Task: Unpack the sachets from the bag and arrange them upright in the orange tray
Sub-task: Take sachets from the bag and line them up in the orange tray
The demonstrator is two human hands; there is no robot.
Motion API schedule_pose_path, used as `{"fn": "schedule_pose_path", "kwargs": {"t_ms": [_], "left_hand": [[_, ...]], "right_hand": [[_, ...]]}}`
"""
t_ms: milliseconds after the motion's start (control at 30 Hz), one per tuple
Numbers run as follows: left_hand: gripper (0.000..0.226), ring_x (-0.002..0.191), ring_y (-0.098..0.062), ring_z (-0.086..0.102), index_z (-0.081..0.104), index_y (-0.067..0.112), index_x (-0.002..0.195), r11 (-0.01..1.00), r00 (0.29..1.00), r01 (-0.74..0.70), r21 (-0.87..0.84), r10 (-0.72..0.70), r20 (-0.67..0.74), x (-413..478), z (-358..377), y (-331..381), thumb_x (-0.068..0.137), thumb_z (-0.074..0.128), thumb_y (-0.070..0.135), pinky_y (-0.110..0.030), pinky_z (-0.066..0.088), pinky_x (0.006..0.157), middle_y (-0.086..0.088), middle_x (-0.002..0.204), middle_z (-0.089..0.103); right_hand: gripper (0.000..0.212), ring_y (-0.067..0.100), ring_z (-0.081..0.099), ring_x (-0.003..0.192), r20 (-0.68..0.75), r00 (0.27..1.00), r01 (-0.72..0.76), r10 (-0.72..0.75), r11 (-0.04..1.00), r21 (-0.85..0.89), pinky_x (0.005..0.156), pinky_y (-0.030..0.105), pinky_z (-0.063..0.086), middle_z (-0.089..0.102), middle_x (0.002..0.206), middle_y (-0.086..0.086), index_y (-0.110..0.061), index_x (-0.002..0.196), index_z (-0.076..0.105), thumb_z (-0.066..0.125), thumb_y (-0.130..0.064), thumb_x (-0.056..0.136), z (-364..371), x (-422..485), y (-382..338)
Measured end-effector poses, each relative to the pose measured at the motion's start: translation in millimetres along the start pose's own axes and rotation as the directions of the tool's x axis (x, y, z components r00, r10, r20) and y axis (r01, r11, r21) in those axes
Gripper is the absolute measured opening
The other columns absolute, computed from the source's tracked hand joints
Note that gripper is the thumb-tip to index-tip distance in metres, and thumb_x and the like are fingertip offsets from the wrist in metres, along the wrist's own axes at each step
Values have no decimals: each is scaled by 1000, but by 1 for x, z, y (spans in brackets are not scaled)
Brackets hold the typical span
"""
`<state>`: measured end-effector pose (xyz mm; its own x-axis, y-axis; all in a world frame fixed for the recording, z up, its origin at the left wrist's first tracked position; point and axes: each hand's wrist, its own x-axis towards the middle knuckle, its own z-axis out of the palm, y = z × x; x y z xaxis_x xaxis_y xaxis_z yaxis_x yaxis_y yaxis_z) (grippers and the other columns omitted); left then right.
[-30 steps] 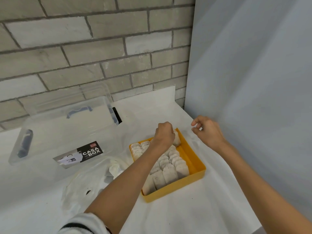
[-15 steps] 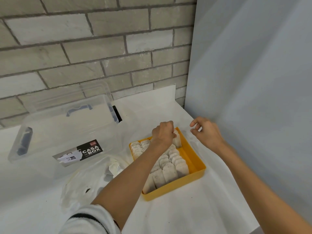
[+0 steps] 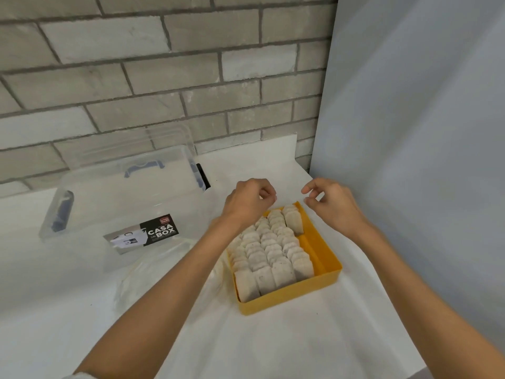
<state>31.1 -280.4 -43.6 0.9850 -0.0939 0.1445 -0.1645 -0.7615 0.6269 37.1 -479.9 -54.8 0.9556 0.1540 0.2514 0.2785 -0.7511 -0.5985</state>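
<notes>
An orange tray point(image 3: 325, 280) sits on the white table, holding several rows of pale sachets point(image 3: 269, 250) standing upright; its right strip is bare. One taller sachet point(image 3: 294, 222) stands at the far right end of the rows. My left hand point(image 3: 247, 205) hovers over the tray's far left corner, fingers curled in with nothing seen in them. My right hand point(image 3: 334, 205) hangs just beyond the tray's far right corner, fingers loosely apart and holding nothing. A crumpled clear bag point(image 3: 128, 288) lies left of the tray, partly behind my left forearm.
A clear plastic storage box point(image 3: 123, 203) with a "CASA BOX" label point(image 3: 161, 231) and blue handles stands at the left. A brick wall point(image 3: 164, 77) runs behind the table. A pale grey panel point(image 3: 423, 132) closes off the right side, close to my right hand.
My left hand has let go of the sachet at the tray's far right end and lifted up and left. My right hand stayed close to where it was.
</notes>
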Motion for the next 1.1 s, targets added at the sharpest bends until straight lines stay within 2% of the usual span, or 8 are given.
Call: {"fn": "schedule_pose_path", "kwargs": {"t_ms": [67, 267, 467, 600, 700, 833, 967, 1100], "left_hand": [[7, 83, -5, 60, 70, 25, 90, 997, 1000, -13, -72, 13, -1, -13, -16, -6, 86, 65, 27, -32, 52, 77, 11, 86, 68], [9, 62, 5, 60, 73, 20, 93, 985, 998, 58, -160, -53, 37, -67, -61, -32, 85, 69, 18, -4, 41, 61, 5, 80, 71], [7, 68, -7, 64, 73, 19, 90, 954, 968, 249, -169, -241, 70, -118, -86, -74, 85, 68, 17, -6, 41, 56, 1, 80, 70], [7, 67, -8, 65, 72, 18, 89, 923, 928, 362, -132, -344, 142, -139, -85, -100, 86, 66, 17, -22, 49, 60, 2, 80, 71], [11, 71, -11, 65, 72, 14, 90, 919, 913, 393, -31, -387, 128, -146, -75, -118, 86, 63, 8, -13, 47, 58, 1, 83, 71], [20, 91, -17, 63, 66, 14, 103, 873, 873, 467, 142, -480, 85, -152, -60, -132, 83, 70, 17, -23, 49, 80, -2, 97, 67], [45, 97, -16, 55, 58, 20, 114, 820, 823, 512, 256, -554, 125, -159, -39, -135, 76, 74, 36, -21, 41, 76, 0, 109, 53], [35, 95, -17, 53, 59, 18, 107, 816, 832, 514, 265, -549, 78, -161, -31, -137, 78, 72, 32, -21, 40, 75, -4, 110, 56]], "right_hand": [[13, 6, 53, 70, 21, 999, 43, -44, 998, 38, 61, 8, 38, 63, 90, -1, -21, 101, 65, 62, -13, 90, 0, -1, -17], [13, 3, 57, 68, 173, 970, 145, -172, 976, 161, 60, 7, 41, 65, 88, -6, -23, 99, 68, 59, -17, 91, 17, -9, -70], [16, 1, 55, 60, 326, 895, 226, -304, 940, 257, 59, 7, 42, 66, 84, -5, -24, 93, 69, 58, -12, 89, 57, -20, -118], [16, 2, 55, 62, 425, 826, 275, -370, 923, 270, 60, 6, 41, 64, 81, -5, -22, 94, 70, 59, -12, 88, 87, -30, -141], [17, 4, 57, 66, 523, 757, 304, -390, 920, 246, 59, 5, 40, 67, 85, -1, -17, 96, 70, 57, -11, 88, 109, -38, -149], [17, 15, 59, 76, 620, 694, 314, -365, 929, 195, 61, 13, 42, 67, 90, 5, -11, 99, 69, 56, -10, 90, 132, -46, -149], [18, 13, 56, 79, 650, 666, 342, -365, 924, 168, 71, 20, 44, 64, 91, 6, -9, 102, 69, 55, -9, 91, 140, -53, -148], [17, 15, 56, 77, 645, 683, 301, -342, 937, 178, 70, 22, 45, 61, 87, 4, -11, 101, 69, 56, -11, 91, 141, -53, -145]]}}
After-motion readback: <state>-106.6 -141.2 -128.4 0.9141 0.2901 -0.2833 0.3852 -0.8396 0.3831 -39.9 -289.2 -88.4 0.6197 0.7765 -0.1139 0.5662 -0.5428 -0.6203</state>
